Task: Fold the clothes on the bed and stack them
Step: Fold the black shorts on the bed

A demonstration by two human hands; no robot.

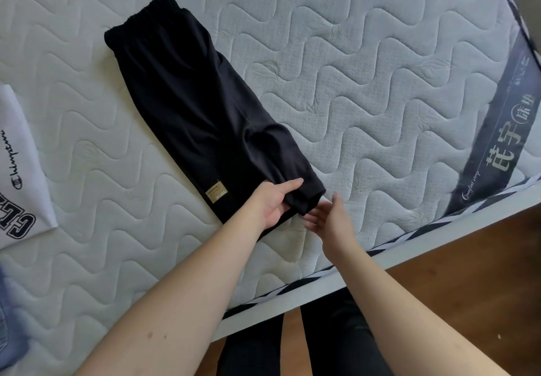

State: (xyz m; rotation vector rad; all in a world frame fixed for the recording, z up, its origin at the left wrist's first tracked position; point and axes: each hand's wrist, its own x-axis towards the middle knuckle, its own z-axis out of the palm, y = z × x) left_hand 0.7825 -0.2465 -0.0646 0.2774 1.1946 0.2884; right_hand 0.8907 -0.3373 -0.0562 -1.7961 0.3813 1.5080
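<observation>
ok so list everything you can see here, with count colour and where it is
black trousers: 1, black with a gold label, folded lengthwise, lying diagonally mid-mattress
white t-shirt: 1, white with black lettering, left edge of the mattress
blue garment: 1, denim blue, lower left corner, mostly cut off
mattress: 1, white quilted with a grey printed band at the right end
floor: 1, brown wood, lower right
legs: 2, in dark clothing, standing beside the bed
hands: 2, bare; left hand holds the near end of the trousers, thumb on top; right hand sits at the same end, fingers straight and reaching under the hem
</observation>
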